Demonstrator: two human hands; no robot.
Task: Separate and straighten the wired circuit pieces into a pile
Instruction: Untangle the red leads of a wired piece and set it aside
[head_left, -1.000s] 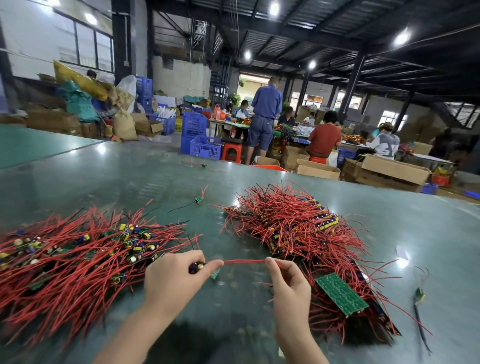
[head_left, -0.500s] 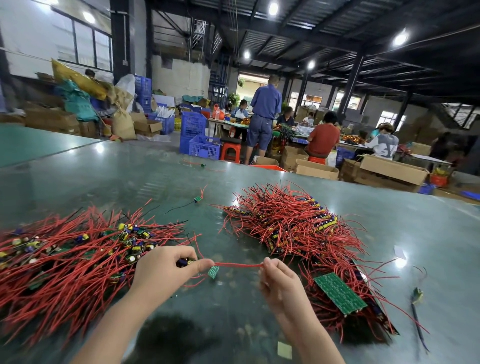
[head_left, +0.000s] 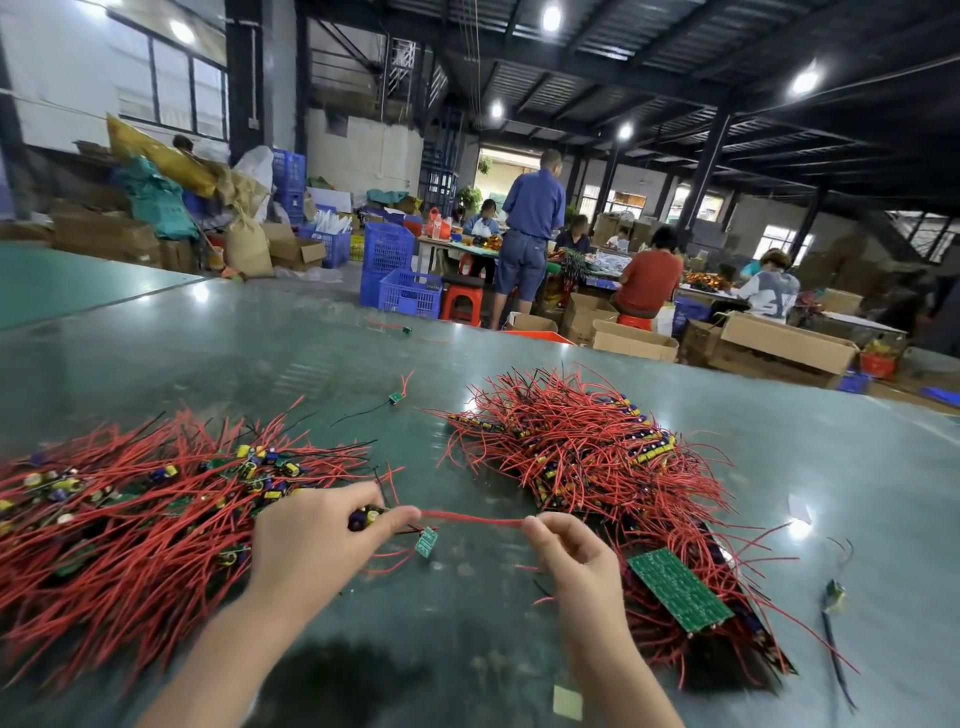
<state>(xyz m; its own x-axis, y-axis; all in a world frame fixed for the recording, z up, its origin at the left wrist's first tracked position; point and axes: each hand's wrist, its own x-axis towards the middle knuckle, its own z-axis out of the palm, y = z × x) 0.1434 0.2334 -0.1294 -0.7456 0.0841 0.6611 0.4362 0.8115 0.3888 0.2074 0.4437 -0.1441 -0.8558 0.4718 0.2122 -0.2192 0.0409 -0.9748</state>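
Observation:
My left hand (head_left: 311, 540) pinches the component end of one wired circuit piece (head_left: 371, 517), just right of the big left pile (head_left: 130, 519) of red-wired pieces. From it a red wire (head_left: 472, 518) runs taut and level to my right hand (head_left: 576, 556), whose thumb and fingers pinch the wire's far part. A small green board (head_left: 426, 542) hangs below the wire near my left fingers. The tangled right pile (head_left: 597, 457) lies behind and beside my right hand, with a larger green circuit board (head_left: 678, 595) resting on its near edge.
The green table (head_left: 260, 364) holds stray wired pieces at the middle (head_left: 396, 397) and far edge (head_left: 407, 329), and a loose piece with a black wire (head_left: 834, 603) at the right. Beyond the table stand cardboard boxes (head_left: 789, 343), blue crates (head_left: 410, 293) and several people at benches.
Both hands have shifted slightly left toward the left pile with the wire still stretched between them. The small green board now hangs below the wire.

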